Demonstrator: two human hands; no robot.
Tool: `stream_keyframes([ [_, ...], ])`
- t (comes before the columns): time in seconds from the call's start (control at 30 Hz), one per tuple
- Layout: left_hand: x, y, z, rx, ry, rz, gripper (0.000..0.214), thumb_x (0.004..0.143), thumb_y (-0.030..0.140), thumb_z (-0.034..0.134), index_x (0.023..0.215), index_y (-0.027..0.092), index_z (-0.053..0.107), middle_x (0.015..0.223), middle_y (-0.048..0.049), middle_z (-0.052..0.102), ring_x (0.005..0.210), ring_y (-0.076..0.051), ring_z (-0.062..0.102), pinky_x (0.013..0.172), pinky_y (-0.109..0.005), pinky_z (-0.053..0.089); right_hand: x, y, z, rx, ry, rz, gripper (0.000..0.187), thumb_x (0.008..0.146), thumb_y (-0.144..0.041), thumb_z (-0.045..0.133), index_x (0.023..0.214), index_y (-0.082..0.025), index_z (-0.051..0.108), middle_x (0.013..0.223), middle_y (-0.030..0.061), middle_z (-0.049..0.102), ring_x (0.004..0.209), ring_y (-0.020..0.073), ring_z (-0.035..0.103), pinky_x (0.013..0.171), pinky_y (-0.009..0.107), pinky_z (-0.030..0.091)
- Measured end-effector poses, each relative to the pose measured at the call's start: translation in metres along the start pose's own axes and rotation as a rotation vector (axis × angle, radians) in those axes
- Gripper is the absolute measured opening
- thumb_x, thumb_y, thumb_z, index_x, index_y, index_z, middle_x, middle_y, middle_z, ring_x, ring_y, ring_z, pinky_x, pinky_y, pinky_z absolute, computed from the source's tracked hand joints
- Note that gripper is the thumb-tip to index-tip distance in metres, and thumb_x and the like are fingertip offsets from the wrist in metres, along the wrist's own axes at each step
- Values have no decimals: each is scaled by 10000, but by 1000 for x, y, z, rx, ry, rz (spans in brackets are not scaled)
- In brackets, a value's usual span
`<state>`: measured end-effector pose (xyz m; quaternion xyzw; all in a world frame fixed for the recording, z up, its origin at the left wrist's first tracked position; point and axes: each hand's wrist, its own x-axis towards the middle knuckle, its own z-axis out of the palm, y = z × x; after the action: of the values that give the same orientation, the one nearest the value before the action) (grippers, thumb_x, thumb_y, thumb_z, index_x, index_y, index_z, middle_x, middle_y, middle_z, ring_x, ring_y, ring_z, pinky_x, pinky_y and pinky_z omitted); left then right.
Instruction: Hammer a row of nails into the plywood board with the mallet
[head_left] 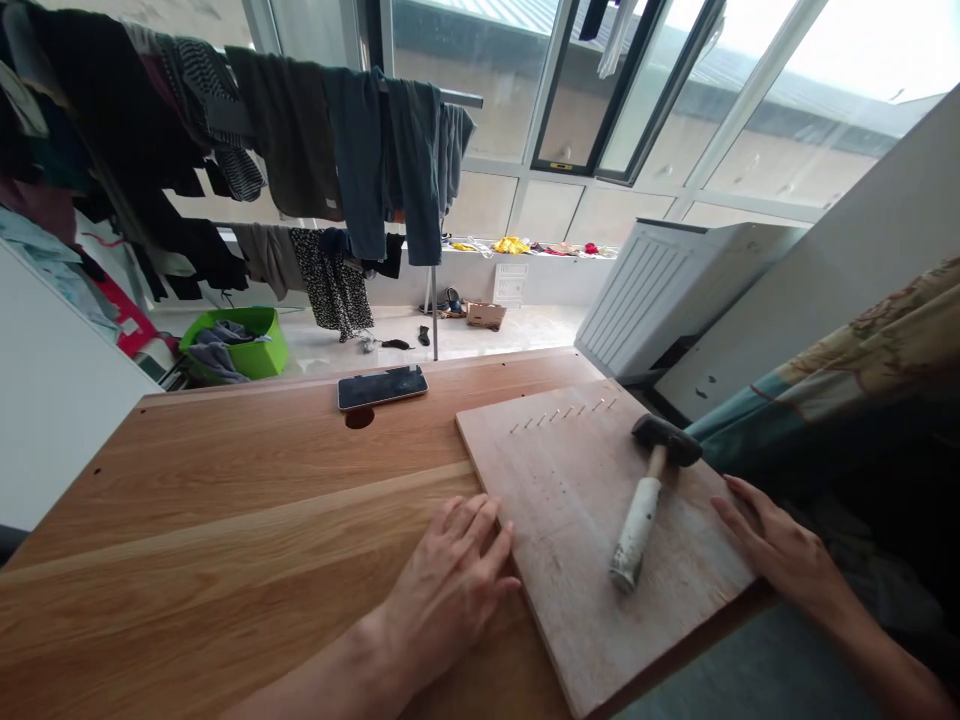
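Note:
A thin wooden board point(559, 530) lies on the table, with its near right corner sticking out past the table's edge. Several nails point(553, 415) stand in a row near its far edge. On the board's right half rests a hammer point(637, 525) with a black head and a worn white-wrapped handle; no hand touches it. My left hand point(454, 575) lies palm down, fingers stretched out, against the board's left edge. At the right edge, my right hand point(784, 550) grips the board, thumb and finger along its rim; its other fingers are partly hidden.
A phone point(382, 387) lies at the table's point(225, 500) far side beside a round hole point(359, 418). Beyond stand a drying rack with clothes point(300, 140), a green basin point(255, 345) and a white ridged appliance point(645, 290). A curtain point(847, 370) hangs at the right.

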<state>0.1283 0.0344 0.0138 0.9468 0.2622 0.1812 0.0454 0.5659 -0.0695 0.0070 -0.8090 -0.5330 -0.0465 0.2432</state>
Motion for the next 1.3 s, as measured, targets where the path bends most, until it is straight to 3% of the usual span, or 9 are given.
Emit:
stream_keyframes([
  [0.1, 8, -6, 1, -53, 1, 26, 321, 1011, 402, 542, 1220, 191, 664, 1490, -138, 548, 1412, -305, 479, 1172, -541, 400, 3, -7, -3, -11, -73, 216, 559, 894, -642, 495, 1228, -235, 683, 1206, 223, 741, 1101, 434, 713, 867, 514, 579],
  [0.17, 7, -12, -2, -76, 11, 22, 257, 1019, 372, 532, 1112, 192, 691, 1507, -133, 537, 1424, -308, 467, 1169, -563, 399, 3, -15, -5, 29, -77, 217, 625, 840, -681, 506, 1228, -220, 671, 1193, 182, 760, 1070, 443, 724, 881, 550, 585],
  [0.43, -72, -44, -40, 61, 172, 19, 146, 993, 216, 550, 1048, 186, 682, 1446, -89, 604, 1385, -273, 501, 1233, -525, 314, -32, -62, -7, 93, -226, 74, 571, 884, -679, 505, 1215, -258, 703, 1136, 85, 796, 1059, 359, 748, 840, 427, 629],
  [0.6, -107, -73, -61, 19, 152, -121, 135, 982, 177, 537, 909, 212, 645, 1242, -68, 683, 1143, -225, 639, 1017, -400, 509, -4, -123, 7, 129, -104, -158, 392, 915, -572, 535, 972, -244, 742, 912, 75, 812, 807, 310, 785, 710, 390, 627],
  [0.77, -72, -117, -50, -115, 229, -368, 263, 991, 395, 564, 1163, 198, 593, 1044, -61, 692, 899, -203, 697, 810, -358, 594, 66, -202, 41, 251, -23, -485, 236, 973, -337, 536, 966, -210, 735, 922, 63, 761, 701, 201, 730, 712, 319, 589],
  [0.87, -40, -136, -35, -136, 197, -289, 410, 989, 387, 581, 1342, 185, 540, 1269, -114, 689, 1169, -268, 657, 989, -464, 549, 98, -233, 67, 150, -266, -665, 209, 938, -240, 585, 1070, -198, 742, 1026, 74, 749, 804, 191, 720, 756, 290, 566],
  [0.97, -21, -143, -24, -133, 145, -205, 358, 1026, 309, 515, 1354, 185, 586, 1368, -121, 668, 1293, -286, 602, 1081, -517, 485, 112, -243, 83, -20, -492, -695, 227, 883, -125, 614, 1036, -197, 766, 955, 64, 763, 814, 182, 708, 758, 251, 524],
  [1.17, -15, -143, -21, -252, 226, -194, 338, 1058, 295, 446, 1270, 160, 672, 1330, -111, 701, 1238, -225, 658, 1075, -405, 518, 110, -245, 80, -62, -489, -687, 212, 895, -107, 588, 970, -176, 775, 863, 82, 759, 788, 199, 687, 737, 260, 493],
  [1.3, -3, -142, -15, -241, 131, -177, 331, 1045, 241, 461, 1290, 152, 665, 1407, -124, 647, 1308, -253, 613, 1117, -444, 486, 106, -257, 81, -73, -518, -754, 185, 896, -116, 607, 879, -182, 779, 843, 82, 751, 786, 203, 687, 741, 265, 488],
])
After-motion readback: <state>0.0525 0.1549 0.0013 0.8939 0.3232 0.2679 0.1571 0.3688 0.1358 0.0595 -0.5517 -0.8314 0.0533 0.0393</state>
